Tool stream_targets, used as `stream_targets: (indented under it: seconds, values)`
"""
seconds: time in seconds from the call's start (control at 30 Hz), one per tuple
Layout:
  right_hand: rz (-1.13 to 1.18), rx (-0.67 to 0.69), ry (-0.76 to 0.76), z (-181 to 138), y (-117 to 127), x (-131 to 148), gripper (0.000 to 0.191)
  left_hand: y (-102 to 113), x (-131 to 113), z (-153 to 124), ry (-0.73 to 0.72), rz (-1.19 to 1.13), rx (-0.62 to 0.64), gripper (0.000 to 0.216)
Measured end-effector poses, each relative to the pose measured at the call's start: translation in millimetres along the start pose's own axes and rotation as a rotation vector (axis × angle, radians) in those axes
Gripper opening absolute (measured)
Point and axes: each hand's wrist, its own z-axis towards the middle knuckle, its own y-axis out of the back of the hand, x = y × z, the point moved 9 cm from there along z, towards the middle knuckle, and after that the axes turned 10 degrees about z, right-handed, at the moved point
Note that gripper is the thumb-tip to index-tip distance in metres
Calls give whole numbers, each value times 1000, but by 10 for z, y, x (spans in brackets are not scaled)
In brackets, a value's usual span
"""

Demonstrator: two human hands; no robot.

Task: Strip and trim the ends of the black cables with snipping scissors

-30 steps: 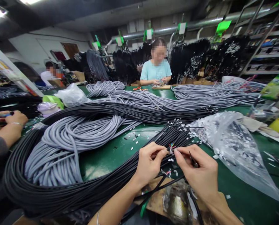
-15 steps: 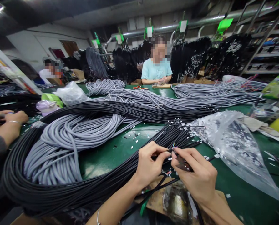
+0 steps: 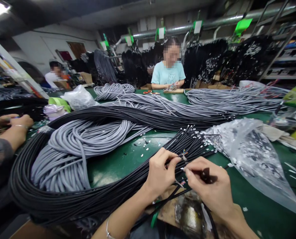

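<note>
Between the thumb and forefinger of my left hand (image 3: 160,169) is the end of a black cable, its stripped tip showing thin coloured wires (image 3: 184,153) and greyish strands. My right hand (image 3: 212,186) is just right of and below this tip, thumb and forefinger pinched together. A dark brown object (image 3: 209,176) is tucked in its curled fingers; its kind is unclear. Under both hands runs a thick bundle of black cables (image 3: 128,189), with ends fanned out beyond them. Another stripped end with coloured wires (image 3: 181,183) hangs below my left hand.
Grey cable coils (image 3: 70,142) lie left on the green table (image 3: 108,169). A clear plastic bag (image 3: 252,149) of small scraps is at right. Below my hands is a worn block with a metal piece (image 3: 187,212). Co-workers sit opposite and at left, one person's hands (image 3: 20,122) nearby.
My right hand has drawn slightly away from the cable tip, opening a gap. The coloured wires now show more plainly above my left fingers. The whole view has shifted a little.
</note>
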Motion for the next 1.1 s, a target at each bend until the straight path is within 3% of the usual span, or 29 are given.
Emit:
stream_targets:
  seconds: [0.1, 0.2, 0.3, 0.43, 0.63, 0.83, 0.97, 1.1]
  values:
    - [42, -65, 10, 0, 82, -7, 12, -129, 145, 23, 159, -197, 114, 21]
    - [91, -135, -210, -19, 153, -295, 15, -252, 219, 0, 242, -379, 206, 27]
    - [296, -16, -438, -70, -15, -560, 34, -321, 253, -37, 272, -465, 250, 30]
    - [465, 66, -497, -85, -171, -584, 37, -370, 248, -68, 267, -505, 293, 32]
    - [330, 33, -388, -11, -107, -446, 26, -357, 240, -74, 267, -477, 301, 31]
    - [-79, -26, -13, 13, 6, -163, 14, -252, 178, -29, 190, -310, 238, 29]
    - [-170, 18, 84, -4, -47, -67, 13, -464, 232, -89, 383, -610, 440, 39]
    - [-98, 42, 46, 34, -46, -56, 14, -623, 174, -162, 504, -933, 614, 45]
